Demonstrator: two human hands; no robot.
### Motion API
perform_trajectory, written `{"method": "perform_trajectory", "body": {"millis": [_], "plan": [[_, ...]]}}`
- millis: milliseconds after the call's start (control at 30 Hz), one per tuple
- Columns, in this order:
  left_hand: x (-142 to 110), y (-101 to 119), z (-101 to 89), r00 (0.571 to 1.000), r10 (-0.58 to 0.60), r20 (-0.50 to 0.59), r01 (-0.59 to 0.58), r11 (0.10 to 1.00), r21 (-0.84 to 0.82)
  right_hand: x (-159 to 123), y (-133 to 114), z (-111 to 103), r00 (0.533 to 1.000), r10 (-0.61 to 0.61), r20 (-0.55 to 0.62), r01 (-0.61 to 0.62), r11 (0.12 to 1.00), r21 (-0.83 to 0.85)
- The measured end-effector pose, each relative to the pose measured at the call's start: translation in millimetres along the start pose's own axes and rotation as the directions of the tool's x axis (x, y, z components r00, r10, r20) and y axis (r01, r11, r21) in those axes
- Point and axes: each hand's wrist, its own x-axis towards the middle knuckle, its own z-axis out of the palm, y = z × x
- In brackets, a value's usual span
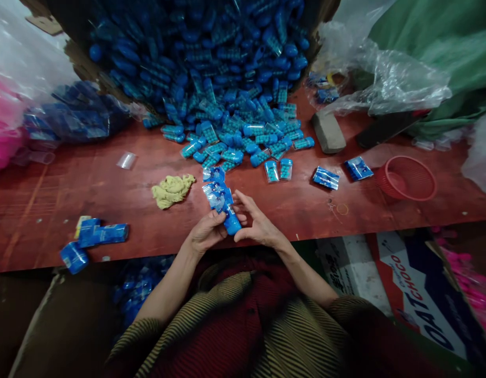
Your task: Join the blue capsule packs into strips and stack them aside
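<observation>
Both hands meet at the near edge of a red-brown table point(49, 205). My left hand point(206, 231) is closed around a small blue capsule-shaped container point(231, 222) that sits partly inside a clear plastic bag point(216, 195). My right hand point(255, 221) touches the same blue container from the right, thumb under it and fingers bent over it. Just beyond the bag lies a big heap of the same blue containers point(227, 100), spilling from a tipped cardboard box.
A yellow rag point(172, 189) lies left of my hands. Bagged blue packs point(96, 234) sit at the near left and others point(325, 177) at the right. A red mesh basket point(405, 178), a grey block point(328, 131), crumpled clear plastic point(388, 79) and pink goods point(2, 126) ring the table.
</observation>
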Motion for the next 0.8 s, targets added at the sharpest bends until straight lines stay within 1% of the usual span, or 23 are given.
{"method": "perform_trajectory", "body": {"millis": [67, 133, 233, 333, 433, 600, 733, 800], "plan": [[1, -1, -3.5, 0.998, -0.024, 0.066, 0.023, 1.0, 0.014, 1, -3, 1, 0.993, 0.026, 0.116, -0.042, 0.989, 0.139], [3, -1, -6.1, 0.99, -0.048, 0.133, 0.045, 0.999, 0.025, 2, -5, 2, 0.984, 0.05, 0.168, -0.087, 0.971, 0.221], [4, -3, -6.3, 0.978, -0.058, 0.201, 0.059, 0.998, 0.005, 1, -4, 2, 0.984, 0.059, 0.166, -0.099, 0.965, 0.244], [3, -5, -1.2, 0.976, -0.043, 0.215, 0.053, 0.998, -0.042, -1, -3, 1, 0.992, 0.052, 0.116, -0.075, 0.976, 0.204], [1, -8, 7.1, 0.984, -0.003, 0.177, 0.02, 0.996, -0.092, -2, -1, 0, 0.997, 0.041, 0.06, -0.052, 0.979, 0.196], [-4, -17, 22.1, 0.997, 0.067, 0.038, -0.062, 0.991, -0.116, -4, 3, 1, 0.998, 0.045, 0.035, -0.053, 0.957, 0.284], [-2, -26, 33.4, 0.986, 0.119, -0.12, -0.135, 0.981, -0.136, -6, 8, 5, 0.996, 0.049, -0.078, -0.026, 0.962, 0.271], [-1, -29, 37.8, 0.975, 0.135, -0.174, -0.161, 0.976, -0.146, -7, 10, 6, 0.989, 0.065, -0.135, -0.032, 0.971, 0.236]]}}
